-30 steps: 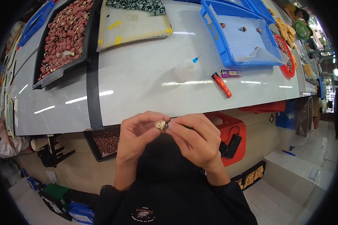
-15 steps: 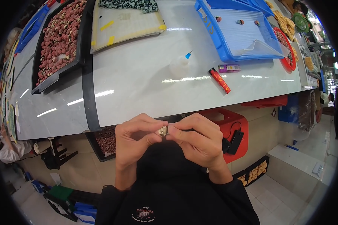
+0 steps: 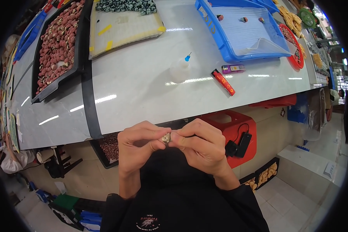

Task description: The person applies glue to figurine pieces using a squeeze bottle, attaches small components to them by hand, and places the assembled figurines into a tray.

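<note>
Just past the table's near edge, my left hand point(image 3: 137, 146) pinches a small cream-and-dark piece point(image 3: 166, 138) between thumb and forefinger. My right hand point(image 3: 202, 146) meets it from the other side, its thumb and forefinger pressed on the same piece. The fingertips cover most of the piece, so its exact kind is hidden. Beyond my hands, a translucent squeeze bottle point(image 3: 179, 72) with a blue needle tip point(image 3: 187, 58) stands on the white table point(image 3: 143, 96). To its right lie a red lighter point(image 3: 223, 82) and a purple lighter point(image 3: 233, 69).
A blue tray point(image 3: 236, 58) at the far right holds several small coloured pieces. Many reddish pieces point(image 3: 58, 50) fill a black tray point(image 3: 78, 65) at the left. Grey-green pieces point(image 3: 125, 5) sit on a pale board point(image 3: 123, 34). Below the table's edge stands a red stool point(image 3: 250, 152) with a black device point(image 3: 244, 144).
The view has shifted slightly. Both hands still pinch the small piece, which looks a little turned, and my right fingertips sit closer over it.
</note>
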Available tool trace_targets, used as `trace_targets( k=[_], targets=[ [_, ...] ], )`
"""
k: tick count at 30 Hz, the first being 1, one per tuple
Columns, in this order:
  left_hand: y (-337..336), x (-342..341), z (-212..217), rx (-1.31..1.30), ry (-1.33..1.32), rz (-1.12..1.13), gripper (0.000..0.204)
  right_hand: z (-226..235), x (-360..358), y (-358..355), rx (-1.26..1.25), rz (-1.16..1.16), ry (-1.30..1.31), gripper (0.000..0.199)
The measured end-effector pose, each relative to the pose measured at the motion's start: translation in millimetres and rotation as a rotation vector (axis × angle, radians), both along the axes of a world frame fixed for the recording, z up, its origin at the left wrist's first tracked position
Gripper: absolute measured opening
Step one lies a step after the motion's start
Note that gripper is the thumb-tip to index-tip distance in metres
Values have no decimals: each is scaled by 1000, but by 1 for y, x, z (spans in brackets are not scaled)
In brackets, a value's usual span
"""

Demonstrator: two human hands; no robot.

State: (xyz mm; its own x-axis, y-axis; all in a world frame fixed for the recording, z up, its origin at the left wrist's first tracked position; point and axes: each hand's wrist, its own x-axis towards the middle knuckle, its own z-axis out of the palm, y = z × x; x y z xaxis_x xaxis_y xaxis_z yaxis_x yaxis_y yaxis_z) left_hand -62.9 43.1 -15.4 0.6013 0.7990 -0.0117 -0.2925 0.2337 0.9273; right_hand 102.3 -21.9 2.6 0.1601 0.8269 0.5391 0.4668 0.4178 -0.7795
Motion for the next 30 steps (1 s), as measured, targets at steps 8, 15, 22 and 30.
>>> trace_targets(
  k=[8, 15, 22, 30],
  targets=[
    [1, 3, 0, 50, 53, 10, 24, -4, 2, 0, -21, 8, 44, 16],
    [-2, 6, -7, 45, 41, 21, 22, -8, 5, 1, -105, 17, 128, 14],
    [-14, 14, -5, 57, 146, 134, 30, -8, 5, 1, -253, -24, 195, 20],
    [-11, 16, 0, -10, 101, 95, 38, -6, 7, 1, -161, -58, 114, 25]
  ],
)
